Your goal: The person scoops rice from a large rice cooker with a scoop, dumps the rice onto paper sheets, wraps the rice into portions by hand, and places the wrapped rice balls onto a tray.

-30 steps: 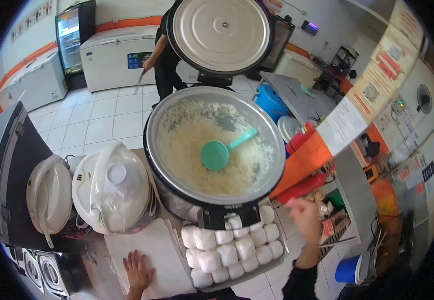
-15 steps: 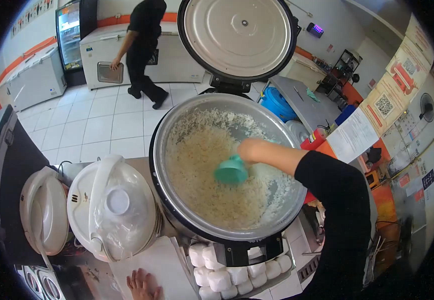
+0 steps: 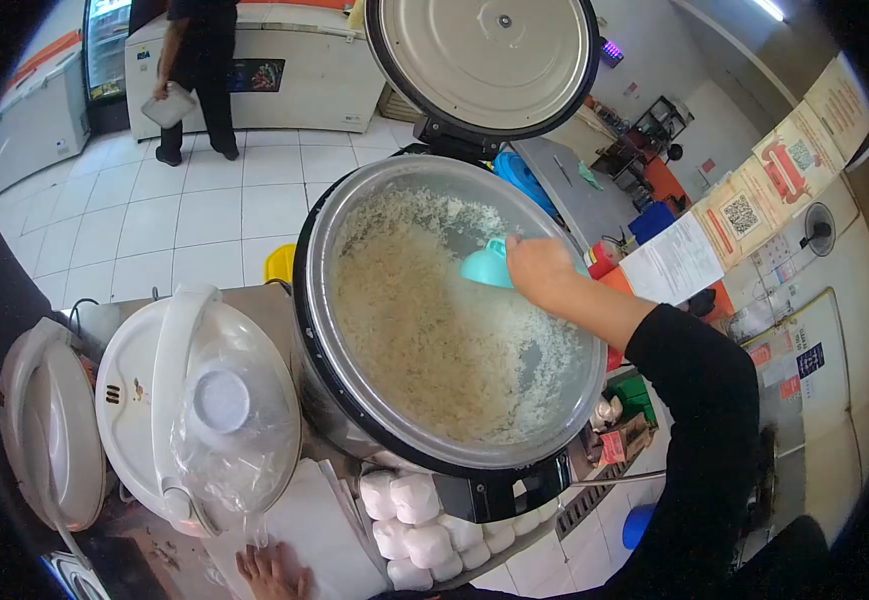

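Note:
My right hand (image 3: 543, 270) grips a turquoise plastic scoop (image 3: 487, 266) by its handle side. It is inside the large round cooker (image 3: 327, 385), over the right part of the cooked rice (image 3: 405, 330), near the far right wall. Rice grains cling to the metal sides. The cooker's lid (image 3: 480, 65) stands raised at the back. Lower left, my left hand (image 3: 273, 572) rests with fingers spread on a stack of white paper sheets (image 3: 323, 525); its wrist is out of view.
Left of the cooker stands a white lidded rice cooker (image 3: 133, 400) with a plastic-wrapped bowl (image 3: 223, 402) on it. Several white rounded packages (image 3: 427, 546) lie below the cooker's front latch. A person in dark clothes (image 3: 203, 70) stands by the freezers (image 3: 305, 70), holding a pale flat container (image 3: 169, 105).
My right hand has moved the scoop back and to the right, from the middle of the rice. My left hand stays on the paper. The other person has moved left, and the view has shifted.

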`<act>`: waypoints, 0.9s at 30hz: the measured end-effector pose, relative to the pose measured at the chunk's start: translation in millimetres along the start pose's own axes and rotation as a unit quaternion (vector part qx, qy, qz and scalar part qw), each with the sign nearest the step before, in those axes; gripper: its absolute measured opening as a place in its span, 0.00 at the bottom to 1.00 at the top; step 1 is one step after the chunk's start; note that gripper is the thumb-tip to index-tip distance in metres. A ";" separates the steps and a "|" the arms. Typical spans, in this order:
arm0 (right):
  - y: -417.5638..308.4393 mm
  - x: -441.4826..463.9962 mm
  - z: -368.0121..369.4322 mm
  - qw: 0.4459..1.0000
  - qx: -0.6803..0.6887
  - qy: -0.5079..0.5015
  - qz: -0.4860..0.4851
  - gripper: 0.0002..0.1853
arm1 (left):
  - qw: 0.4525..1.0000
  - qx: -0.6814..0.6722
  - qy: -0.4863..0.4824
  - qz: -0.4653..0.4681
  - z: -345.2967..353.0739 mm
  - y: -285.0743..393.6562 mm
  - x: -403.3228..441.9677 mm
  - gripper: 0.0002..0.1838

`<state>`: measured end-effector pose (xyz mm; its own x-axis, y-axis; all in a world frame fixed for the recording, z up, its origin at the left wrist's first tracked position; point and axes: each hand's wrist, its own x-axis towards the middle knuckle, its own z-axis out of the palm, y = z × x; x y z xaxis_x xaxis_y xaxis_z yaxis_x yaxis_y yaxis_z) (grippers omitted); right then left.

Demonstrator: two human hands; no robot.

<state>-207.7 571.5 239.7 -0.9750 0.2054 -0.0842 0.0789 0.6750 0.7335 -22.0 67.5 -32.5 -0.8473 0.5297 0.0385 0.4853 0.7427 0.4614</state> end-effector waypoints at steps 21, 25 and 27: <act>-8.2 -38.2 -16.1 0.953 0.118 -0.271 -0.066 0.15 | 0.999 0.024 0.017 0.026 -12.5 3.0 8.2 0.33; -18.4 -42.7 -29.0 0.912 0.081 -0.326 -0.238 0.18 | 1.000 0.022 0.006 0.011 -7.8 4.5 4.9 0.34; -19.1 -44.6 -26.8 0.894 0.131 -0.326 -0.278 0.18 | 0.999 0.033 0.003 0.015 -11.4 4.4 5.1 0.34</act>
<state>-171.2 530.4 247.6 -0.5564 0.0980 -0.8251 -0.2520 0.9263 0.2799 -26.6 68.8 -20.2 -0.8330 0.5502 0.0578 0.5243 0.7518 0.3999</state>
